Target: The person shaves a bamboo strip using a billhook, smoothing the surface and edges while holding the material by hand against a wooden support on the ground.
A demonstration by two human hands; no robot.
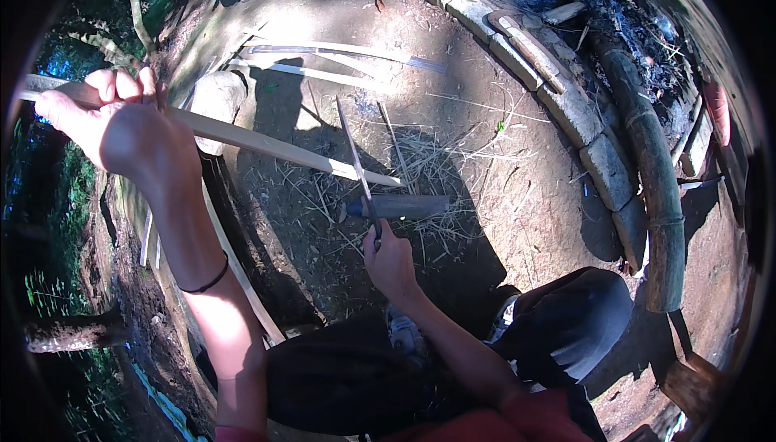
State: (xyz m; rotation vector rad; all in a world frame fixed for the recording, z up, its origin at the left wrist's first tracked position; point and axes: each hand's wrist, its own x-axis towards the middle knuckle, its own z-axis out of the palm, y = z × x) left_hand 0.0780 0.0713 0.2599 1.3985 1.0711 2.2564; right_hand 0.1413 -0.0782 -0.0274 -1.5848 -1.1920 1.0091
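Left hand (121, 127) gripping a bamboo strip (267, 145) — far end cut off, right hand (390, 260) clenching a knife (356, 169) — handle hidden

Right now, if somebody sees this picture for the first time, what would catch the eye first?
First, the long pale split bamboo strip, running across the middle and gripped at upper left by the left hand. Next, the thin dark-bladed knife, held upright at centre by the right hand. At right, a curved stone border edges an ash pit.

Left hand (121, 131) grips a bamboo strip (267, 145); right hand (390, 260) holds a knife (356, 167) against it.
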